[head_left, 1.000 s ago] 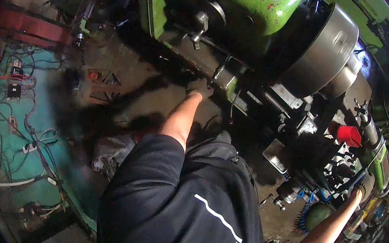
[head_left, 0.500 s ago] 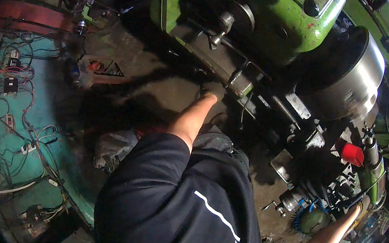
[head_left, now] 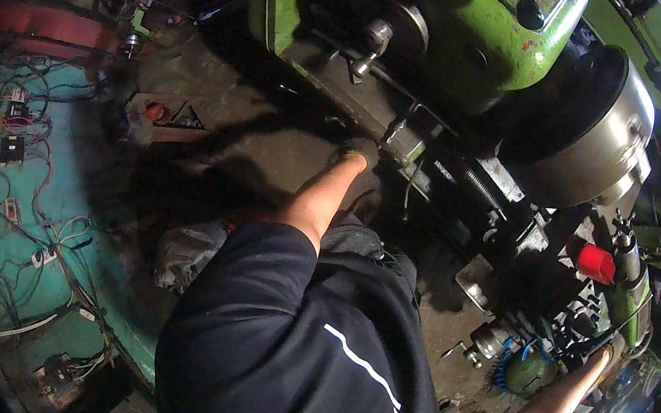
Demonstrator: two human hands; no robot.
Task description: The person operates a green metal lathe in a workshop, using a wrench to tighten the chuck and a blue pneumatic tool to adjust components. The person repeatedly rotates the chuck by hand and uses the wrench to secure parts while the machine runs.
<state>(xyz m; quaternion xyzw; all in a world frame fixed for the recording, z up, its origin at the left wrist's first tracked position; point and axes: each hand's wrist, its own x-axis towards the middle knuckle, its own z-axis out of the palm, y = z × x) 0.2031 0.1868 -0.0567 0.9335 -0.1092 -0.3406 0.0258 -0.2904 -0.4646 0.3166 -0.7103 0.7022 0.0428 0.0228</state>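
We see the left hand (head_left: 359,151) reaching down against the green lathe (head_left: 458,41)'s base, the right hand (head_left: 608,354) far out by a dark lever (head_left: 578,340); neither grip can be made out. A steel chuck (head_left: 601,149), red knob (head_left: 594,262) and wired teal cabinet (head_left: 34,203) surround them.

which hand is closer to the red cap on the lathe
Right. The right hand reaches just below the red cap; the left hand is far off to its left, at the lathe's lower front.
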